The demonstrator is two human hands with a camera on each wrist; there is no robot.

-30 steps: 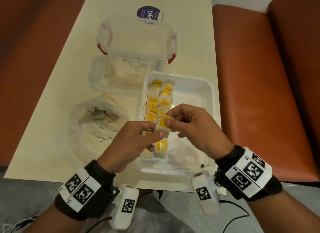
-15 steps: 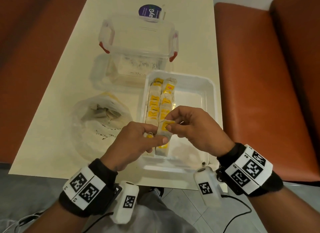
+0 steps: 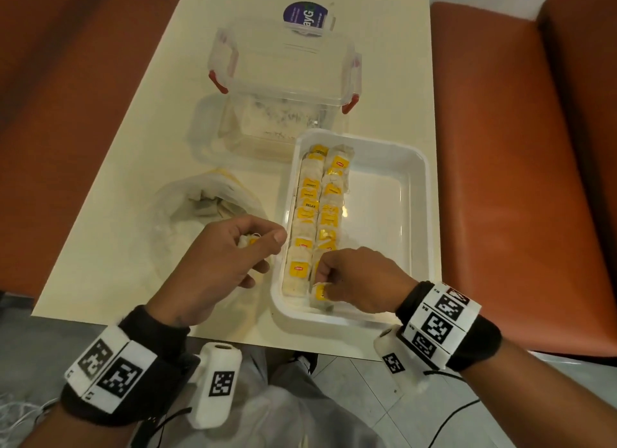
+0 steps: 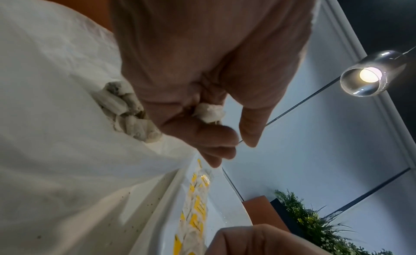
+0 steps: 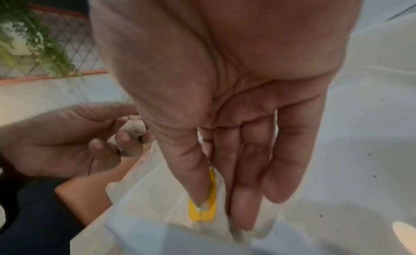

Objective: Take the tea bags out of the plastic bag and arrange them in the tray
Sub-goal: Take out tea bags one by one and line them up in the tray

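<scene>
Head view: right hand (image 3: 360, 280) pinches a tea bag (image 3: 321, 295), long axis along the white tray (image 3: 414, 194), at its near end; left hand (image 3: 220, 264) clutches another just beside the tray.

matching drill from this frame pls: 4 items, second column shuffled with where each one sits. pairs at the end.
Items
1. right hand
2. left hand
3. plastic bag
4. clear lidded box

Places or states
A. on the table left of the tray, open, tea bags inside
B. beyond the tray's far end, lid on
C. over the table beside the tray, holding a tea bag
D. at the tray's near end, setting down a yellow-tagged tea bag

Pairs: 1-D, 2-C, 3-A, 4-B
</scene>
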